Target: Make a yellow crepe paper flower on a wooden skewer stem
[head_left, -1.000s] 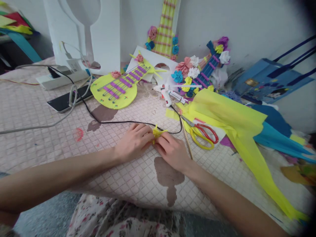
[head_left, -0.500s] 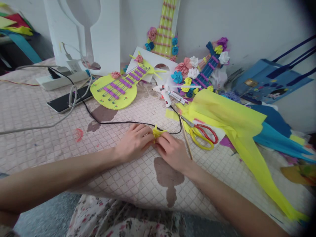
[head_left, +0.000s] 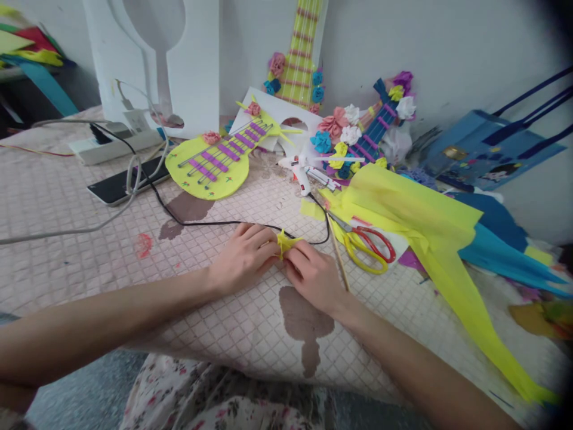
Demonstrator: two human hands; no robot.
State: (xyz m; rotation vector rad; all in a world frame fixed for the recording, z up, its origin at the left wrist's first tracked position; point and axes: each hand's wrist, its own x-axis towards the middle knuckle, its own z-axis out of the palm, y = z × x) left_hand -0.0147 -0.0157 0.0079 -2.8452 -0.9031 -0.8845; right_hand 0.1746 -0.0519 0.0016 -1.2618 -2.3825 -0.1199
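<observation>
Left hand point(head_left: 245, 257) has its fingers closed on a little yellow piece point(head_left: 285, 242), and the right hand point(head_left: 316, 278) is pinching the other side of it, so the two hands pretty much meet there, low over the table. Some of the fingertips are tucked out of sight, so I can't tell the exact grip. Closest to the camera there's a floral skirt or similar cloth point(head_left: 215, 400) below the table edge, then the quilted tablecloth point(head_left: 250, 322) with a dark blotch point(head_left: 307, 322) near the right wrist. A thin stick point(head_left: 339, 257) lies just beside the right hand, and past that are scissors point(head_left: 364, 239) with red and yellow handles. A black cord point(head_left: 210, 223) runs right behind the fingers, and a big yellow sheet point(head_left: 412, 206) sprawls off to the right over some blue stuff. Further back you've got a dark phone point(head_left: 128, 179) on the left, a yellow guitar shape point(head_left: 208, 167) with purple bars, and a white glue gun point(head_left: 302, 179) around the middle. Behind those: a white power strip point(head_left: 116, 149), a blue guitar shape point(head_left: 371, 137) with paper flowers, a blue bag point(head_left: 474, 149), plus a tall white cutout board point(head_left: 194, 71) and a long yellow neck point(head_left: 301, 65) up against the wall.
</observation>
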